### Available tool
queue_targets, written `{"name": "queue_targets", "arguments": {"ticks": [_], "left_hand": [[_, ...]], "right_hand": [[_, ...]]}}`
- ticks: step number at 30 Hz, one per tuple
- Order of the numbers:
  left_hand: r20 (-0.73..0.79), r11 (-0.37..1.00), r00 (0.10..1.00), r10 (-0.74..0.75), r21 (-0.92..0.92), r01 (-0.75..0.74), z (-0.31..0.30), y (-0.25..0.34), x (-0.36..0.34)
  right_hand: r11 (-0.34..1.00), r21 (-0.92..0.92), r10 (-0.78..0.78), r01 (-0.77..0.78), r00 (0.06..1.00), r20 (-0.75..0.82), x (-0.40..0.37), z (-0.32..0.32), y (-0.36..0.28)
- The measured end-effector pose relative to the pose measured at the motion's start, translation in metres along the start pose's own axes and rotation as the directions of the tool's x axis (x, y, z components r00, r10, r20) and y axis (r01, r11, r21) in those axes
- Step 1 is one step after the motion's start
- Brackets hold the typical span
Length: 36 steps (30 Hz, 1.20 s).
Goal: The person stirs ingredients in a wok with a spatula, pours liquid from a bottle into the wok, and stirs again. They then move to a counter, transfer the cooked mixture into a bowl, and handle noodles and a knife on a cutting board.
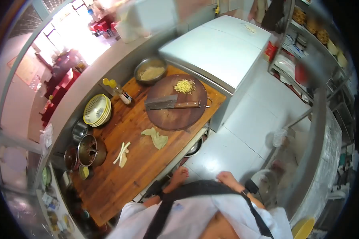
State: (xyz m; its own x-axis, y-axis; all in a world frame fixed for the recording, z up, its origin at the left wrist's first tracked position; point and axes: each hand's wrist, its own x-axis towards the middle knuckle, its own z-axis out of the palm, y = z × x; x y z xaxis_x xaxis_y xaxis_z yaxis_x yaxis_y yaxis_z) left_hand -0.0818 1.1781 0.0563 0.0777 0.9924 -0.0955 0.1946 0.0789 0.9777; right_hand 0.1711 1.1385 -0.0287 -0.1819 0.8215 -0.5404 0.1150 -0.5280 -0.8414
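My left hand (pixel 179 176) is near the front edge of the wooden table (pixel 147 169), its fingers curled and closed, with nothing visible in them. To the right, over the floor, my right hand (pixel 226 178) is also closed and touches no object. A cleaver (pixel 171 104) lies flat on the round chopping board (pixel 175 119), beside a heap of chopped yellow pieces (pixel 184 86). Nearer on the table are a crumpled pale green cloth or leaf (pixel 156 138) and some white stalks (pixel 122 154).
A metal bowl (pixel 150 71), a bottle (pixel 125 96), stacked yellow-rimmed bowls (pixel 97 110) and metal pots (pixel 87 149) line the table's back. A white-topped unit (pixel 217 47) stands beyond the board. Shelves (pixel 295 51) and a bucket (pixel 263 184) are at right.
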Motion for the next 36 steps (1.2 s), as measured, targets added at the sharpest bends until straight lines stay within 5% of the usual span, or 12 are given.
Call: {"name": "queue_targets", "arguments": {"ticks": [2, 5, 8, 10, 12, 15, 19, 20, 22, 29, 32, 36], "left_hand": [[0.318, 0.989, 0.946, -0.062, -0.108, 0.102, 0.012, -0.055, 0.028], [0.326, 0.983, 0.927, -0.184, 0.079, 0.167, 0.029, -0.094, 0.054], [0.411, 0.970, 0.910, -0.055, -0.194, 0.146, 0.016, -0.046, 0.124], [0.143, 0.987, 0.986, 0.086, -0.145, -0.065, 0.003, -0.002, 0.189], [-0.075, 0.992, 0.997, 0.022, -0.123, -0.031, -0.017, 0.041, 0.253], [-0.347, 0.903, 0.931, -0.115, -0.427, -0.047, -0.043, 0.055, 0.346], [-0.414, 0.998, 0.910, -0.001, 0.052, 0.025, -0.089, 0.014, 0.453], [-0.400, 0.877, 0.897, 0.190, 0.480, 0.029, -0.101, 0.012, 0.472], [-0.392, 0.708, 0.901, 0.183, 0.688, 0.156, -0.114, 0.028, 0.502], [-0.226, 0.233, 0.971, -0.080, 0.942, 0.239, -0.099, 0.048, 0.565], [-0.147, 0.072, 0.986, -0.082, 0.986, 0.153, -0.095, 0.021, 0.595], [-0.062, -0.041, 0.997, -0.052, 0.997, 0.060, -0.099, 0.005, 0.609]], "right_hand": [[0.997, 0.074, 0.002, 0.001, 0.999, -0.033, -0.012, -0.013, 0.018], [0.997, 0.054, -0.056, 0.059, 0.997, -0.055, -0.003, -0.023, 0.067], [0.976, 0.170, -0.134, 0.138, 0.990, -0.034, 0.025, -0.031, 0.120], [0.993, 0.070, -0.088, 0.090, 0.995, -0.038, 0.042, -0.045, 0.138], [0.997, 0.049, -0.057, 0.061, 0.996, -0.068, 0.037, -0.070, 0.103], [0.999, 0.038, 0.033, -0.026, 0.980, -0.198, 0.031, -0.109, 0.052], [0.966, 0.257, 0.071, 0.003, 0.959, -0.274, 0.053, -0.163, 0.027], [0.966, 0.256, 0.087, -0.015, 0.958, -0.272, 0.058, -0.172, 0.022], [0.968, 0.251, 0.102, -0.019, 0.940, -0.324, 0.073, -0.185, 0.002], [0.932, 0.331, 0.283, -0.150, 0.872, -0.400, 0.081, -0.191, -0.082], [0.931, 0.292, 0.343, -0.218, 0.794, -0.502, 0.068, -0.210, 0.079], [0.918, 0.244, 0.392, -0.311, 0.798, -0.458, 0.052, -0.203, 0.118]]}}
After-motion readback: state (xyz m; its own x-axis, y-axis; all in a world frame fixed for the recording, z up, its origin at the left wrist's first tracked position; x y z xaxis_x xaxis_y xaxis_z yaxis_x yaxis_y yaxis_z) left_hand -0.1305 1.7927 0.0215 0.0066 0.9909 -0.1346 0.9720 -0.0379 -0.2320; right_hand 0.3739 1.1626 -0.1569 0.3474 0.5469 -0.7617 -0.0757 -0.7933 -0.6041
